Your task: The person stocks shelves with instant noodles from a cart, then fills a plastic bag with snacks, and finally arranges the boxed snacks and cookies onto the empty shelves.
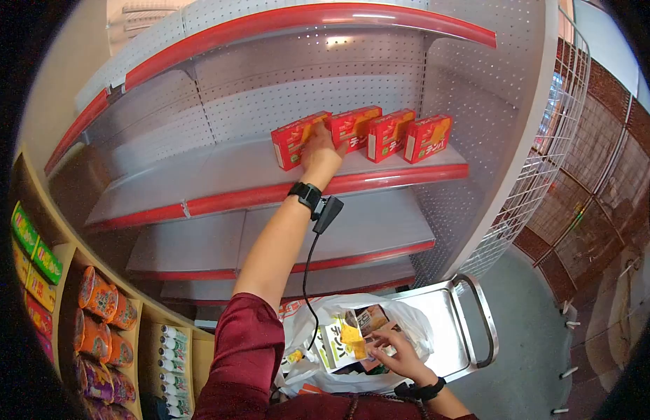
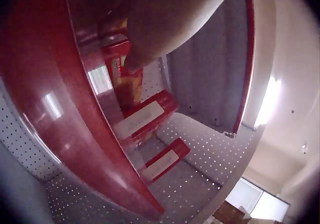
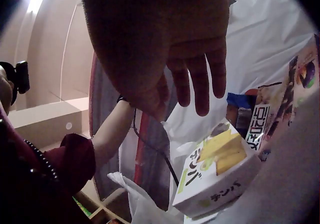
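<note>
Left hand touches the leftmost red box standing on the shelf; whether it grips cannot be determined. Three further red boxes stand along the shelf's right part. Lower than the shelf, the right hand, fingers loosely extended, holds nothing above a plastic bag containing a white box.

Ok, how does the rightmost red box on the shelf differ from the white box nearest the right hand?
The red box is mostly red with white lettering; the white box is mostly white with dark lettering. The red box stands upright on the shelf, while the white box lies tilted in the plastic bag. Both show a yellowish picture.
</note>
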Demonstrator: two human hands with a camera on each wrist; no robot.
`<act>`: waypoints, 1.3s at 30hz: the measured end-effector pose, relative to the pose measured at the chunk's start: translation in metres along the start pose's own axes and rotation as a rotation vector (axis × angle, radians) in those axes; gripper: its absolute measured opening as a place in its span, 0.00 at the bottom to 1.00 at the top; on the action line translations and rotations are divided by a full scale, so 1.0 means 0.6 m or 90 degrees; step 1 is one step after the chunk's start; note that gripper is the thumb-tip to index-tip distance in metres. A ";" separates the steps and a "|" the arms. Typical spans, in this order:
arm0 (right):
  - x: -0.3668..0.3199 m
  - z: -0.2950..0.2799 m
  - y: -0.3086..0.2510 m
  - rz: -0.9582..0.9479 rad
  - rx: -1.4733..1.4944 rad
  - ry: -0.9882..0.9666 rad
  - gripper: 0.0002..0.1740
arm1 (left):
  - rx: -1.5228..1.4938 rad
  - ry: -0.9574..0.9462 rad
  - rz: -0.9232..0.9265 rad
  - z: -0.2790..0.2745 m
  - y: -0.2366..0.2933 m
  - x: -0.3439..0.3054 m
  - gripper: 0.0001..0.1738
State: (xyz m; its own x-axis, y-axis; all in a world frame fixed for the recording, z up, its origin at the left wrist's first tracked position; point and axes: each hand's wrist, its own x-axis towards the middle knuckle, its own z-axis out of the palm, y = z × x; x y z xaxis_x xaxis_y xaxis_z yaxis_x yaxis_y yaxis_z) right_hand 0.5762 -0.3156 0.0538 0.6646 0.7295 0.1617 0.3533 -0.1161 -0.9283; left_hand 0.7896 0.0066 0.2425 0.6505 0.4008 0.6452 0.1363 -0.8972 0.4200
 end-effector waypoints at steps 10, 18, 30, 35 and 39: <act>-0.005 0.005 0.021 -0.019 0.010 0.001 0.23 | -0.004 -0.049 -0.102 0.010 0.001 0.005 0.40; -0.006 0.009 0.015 -0.030 -0.018 0.022 0.20 | -0.039 -0.047 -0.062 -0.004 -0.008 -0.011 0.38; -0.004 0.007 0.012 -0.004 0.013 0.019 0.18 | -0.014 0.074 0.158 0.011 0.080 -0.027 0.35; -0.012 0.008 0.031 -0.015 -0.033 0.056 0.18 | -0.036 -0.105 0.027 0.038 0.102 -0.026 0.47; -0.014 -0.004 0.018 0.014 -0.011 0.027 0.19 | -0.039 -0.115 0.024 0.055 0.099 -0.024 0.48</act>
State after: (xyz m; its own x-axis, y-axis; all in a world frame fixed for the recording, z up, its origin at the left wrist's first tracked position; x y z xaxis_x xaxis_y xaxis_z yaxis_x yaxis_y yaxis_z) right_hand 0.5763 -0.3246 0.0434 0.6998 0.6970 0.1564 0.3494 -0.1431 -0.9260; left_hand 0.8127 -0.0583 0.2371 0.7784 0.3231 0.5382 0.0681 -0.8958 0.4392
